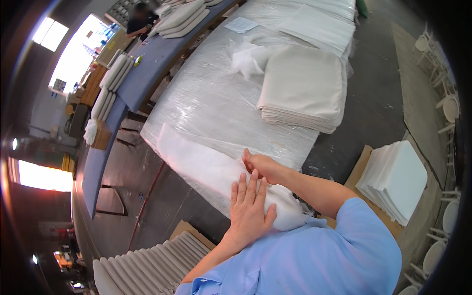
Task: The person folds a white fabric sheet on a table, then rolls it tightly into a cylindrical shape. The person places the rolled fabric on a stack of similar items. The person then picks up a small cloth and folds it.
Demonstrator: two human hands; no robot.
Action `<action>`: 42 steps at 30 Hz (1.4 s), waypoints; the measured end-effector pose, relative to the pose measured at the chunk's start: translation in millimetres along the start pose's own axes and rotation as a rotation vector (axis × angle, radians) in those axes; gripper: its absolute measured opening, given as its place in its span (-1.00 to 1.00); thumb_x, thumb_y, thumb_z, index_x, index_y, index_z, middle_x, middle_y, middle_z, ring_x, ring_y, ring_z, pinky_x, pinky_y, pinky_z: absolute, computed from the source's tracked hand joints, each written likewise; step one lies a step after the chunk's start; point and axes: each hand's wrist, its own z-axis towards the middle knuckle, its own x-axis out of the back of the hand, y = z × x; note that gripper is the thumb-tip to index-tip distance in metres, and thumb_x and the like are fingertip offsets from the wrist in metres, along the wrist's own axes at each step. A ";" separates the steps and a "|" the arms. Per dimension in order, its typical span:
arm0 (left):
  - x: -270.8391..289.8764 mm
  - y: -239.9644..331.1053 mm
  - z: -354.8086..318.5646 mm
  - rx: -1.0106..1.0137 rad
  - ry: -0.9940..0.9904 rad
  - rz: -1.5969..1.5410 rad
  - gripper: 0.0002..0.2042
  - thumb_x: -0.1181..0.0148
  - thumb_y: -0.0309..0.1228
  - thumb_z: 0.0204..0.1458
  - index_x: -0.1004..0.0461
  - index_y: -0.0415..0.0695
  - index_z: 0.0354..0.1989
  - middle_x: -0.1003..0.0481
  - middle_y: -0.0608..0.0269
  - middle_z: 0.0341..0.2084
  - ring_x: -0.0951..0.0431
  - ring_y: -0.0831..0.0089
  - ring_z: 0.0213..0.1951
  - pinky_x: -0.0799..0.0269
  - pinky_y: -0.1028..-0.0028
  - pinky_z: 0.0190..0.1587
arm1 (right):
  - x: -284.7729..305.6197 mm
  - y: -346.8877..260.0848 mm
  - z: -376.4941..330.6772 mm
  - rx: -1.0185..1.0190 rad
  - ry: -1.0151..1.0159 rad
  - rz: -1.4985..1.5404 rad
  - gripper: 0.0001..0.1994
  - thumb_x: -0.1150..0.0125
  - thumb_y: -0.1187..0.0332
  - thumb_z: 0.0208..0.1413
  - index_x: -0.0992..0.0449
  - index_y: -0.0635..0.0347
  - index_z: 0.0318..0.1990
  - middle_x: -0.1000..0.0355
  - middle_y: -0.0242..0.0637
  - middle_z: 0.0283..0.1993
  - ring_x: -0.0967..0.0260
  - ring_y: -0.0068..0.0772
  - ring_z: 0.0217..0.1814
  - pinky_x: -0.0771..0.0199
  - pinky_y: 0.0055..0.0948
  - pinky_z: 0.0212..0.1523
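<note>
A long strip of white fluffy batting (196, 156) lies along the near edge of the plastic-wrapped table (191, 105), its right end bunched against my blue shirt. My left hand (250, 209) rests flat on the batting with its fingers spread. Just beyond it, my right hand (264, 166) is closed at the batting's far edge, the fingers curled and partly hidden; it appears to grip that edge. Farther up the table sits a stack of beige fabric covers (302, 81), beside a crumpled white piece of wadding (248, 59).
White foam pads (393, 182) stand stacked on cardboard at the right. Grey cushions (147, 265) sit in a row at lower left. A blue-topped bench (152, 54) with more cushions runs along the left, a person (141, 22) at its far end. White stools (450, 108) line the right.
</note>
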 end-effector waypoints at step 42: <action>27.5 -132.4 -20.5 -0.073 0.279 0.042 -0.39 -0.14 -0.11 0.14 -0.46 -0.31 0.27 -0.44 -0.20 0.24 -0.23 -0.24 0.41 0.11 -0.13 0.49 | -1.2 92.8 0.4 0.239 0.349 -0.718 -0.61 0.01 0.03 0.43 -0.58 0.17 -0.13 -0.56 -0.28 -0.27 -0.42 -0.42 -0.23 -0.45 -0.31 -0.13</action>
